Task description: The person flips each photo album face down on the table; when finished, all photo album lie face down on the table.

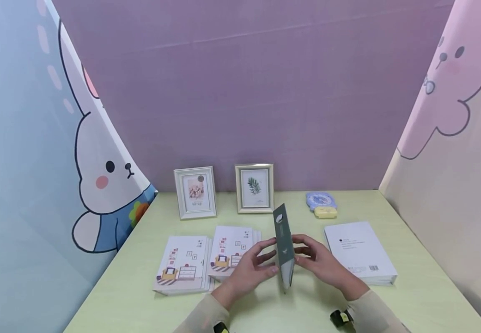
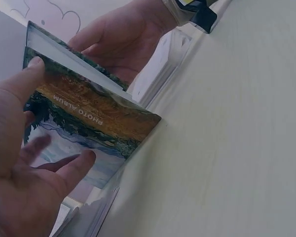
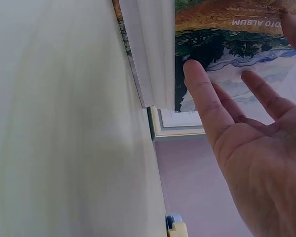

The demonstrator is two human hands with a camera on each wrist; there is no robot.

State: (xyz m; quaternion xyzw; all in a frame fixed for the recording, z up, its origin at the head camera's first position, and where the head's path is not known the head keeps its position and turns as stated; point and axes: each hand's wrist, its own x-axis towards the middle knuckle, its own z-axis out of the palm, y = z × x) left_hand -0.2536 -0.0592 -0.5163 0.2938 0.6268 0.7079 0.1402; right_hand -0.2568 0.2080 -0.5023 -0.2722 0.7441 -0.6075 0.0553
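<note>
A photo album [image 1: 283,236] with a dark green spine and landscape-painting covers stands upright and slightly tilted between my two hands. My left hand [image 1: 250,270] is on its left side; in the left wrist view the thumb and fingers lie along the album's painted cover [image 2: 84,108], lettered PHOTO ALBUM. From the other side, my right hand [image 1: 321,263] reaches to the opposite cover [image 3: 232,47] with its fingers extended, as the right wrist view shows. White page edges show between the covers. Whether every fingertip touches the album cannot be made out.
Left of the hands lie white albums with cartoon furniture covers, in a left pile [image 1: 184,263] and a right pile [image 1: 232,245]. A white album [image 1: 361,252] lies at right. Behind stand a white frame [image 1: 196,192], a gold-edged frame [image 1: 254,188] and a blue-and-yellow object [image 1: 322,203].
</note>
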